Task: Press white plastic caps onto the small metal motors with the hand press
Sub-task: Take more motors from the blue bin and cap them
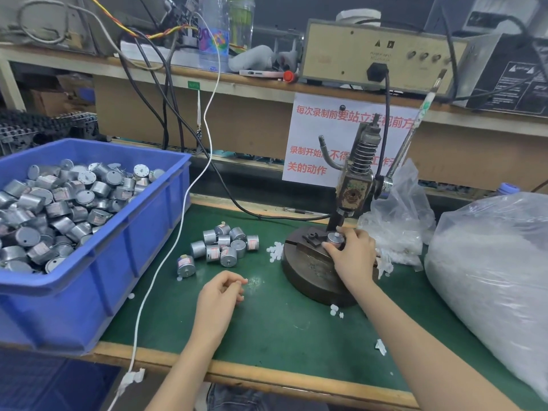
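A hand press stands on a round dark base on the green mat. My right hand grips a small metal motor on the base, right under the press ram. My left hand hovers over the mat with curled fingers and pinches a small white cap at the fingertips. A cluster of loose motors lies left of the press. A little heap of white caps sits beside the base.
A blue bin full of motors fills the left. Clear bags of white caps lie at the right. The press lever slants up to the right. A white cable runs across the mat, and stray caps lie in front of the base.
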A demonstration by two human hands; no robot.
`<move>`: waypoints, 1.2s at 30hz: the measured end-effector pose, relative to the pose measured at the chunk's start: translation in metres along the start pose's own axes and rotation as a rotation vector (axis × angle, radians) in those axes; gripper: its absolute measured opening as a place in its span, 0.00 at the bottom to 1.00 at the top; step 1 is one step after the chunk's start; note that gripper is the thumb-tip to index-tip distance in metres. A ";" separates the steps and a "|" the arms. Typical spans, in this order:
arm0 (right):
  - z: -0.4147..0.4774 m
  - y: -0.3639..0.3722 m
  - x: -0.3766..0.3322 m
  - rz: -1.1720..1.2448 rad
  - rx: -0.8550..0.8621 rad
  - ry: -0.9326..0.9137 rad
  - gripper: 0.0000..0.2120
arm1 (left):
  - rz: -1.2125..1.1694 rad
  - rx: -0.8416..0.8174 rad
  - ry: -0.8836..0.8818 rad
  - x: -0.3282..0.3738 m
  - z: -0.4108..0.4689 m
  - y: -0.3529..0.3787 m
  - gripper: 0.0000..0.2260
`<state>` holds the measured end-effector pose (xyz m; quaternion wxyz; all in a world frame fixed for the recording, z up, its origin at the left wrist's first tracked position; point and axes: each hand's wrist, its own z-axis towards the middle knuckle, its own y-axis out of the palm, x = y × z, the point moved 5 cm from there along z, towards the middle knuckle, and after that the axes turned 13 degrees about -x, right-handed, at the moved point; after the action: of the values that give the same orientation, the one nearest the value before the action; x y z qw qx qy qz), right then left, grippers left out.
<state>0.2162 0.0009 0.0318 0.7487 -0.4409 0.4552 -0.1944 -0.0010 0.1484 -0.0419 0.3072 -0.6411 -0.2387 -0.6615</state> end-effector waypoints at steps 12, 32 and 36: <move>0.008 -0.009 0.009 0.502 -0.245 0.067 0.30 | 0.053 -0.014 -0.011 0.002 0.000 0.002 0.12; 0.021 -0.150 -0.035 1.160 0.110 -0.228 0.12 | 0.166 -0.023 -0.027 0.012 -0.003 0.005 0.11; -0.002 -0.142 -0.029 1.037 0.080 -0.311 0.12 | 0.162 -0.017 -0.030 0.011 -0.003 0.005 0.11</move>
<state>0.2152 -0.0562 0.1645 0.8213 -0.1530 0.4891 0.2507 0.0006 0.1414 -0.0313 0.3509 -0.6707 -0.1850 -0.6268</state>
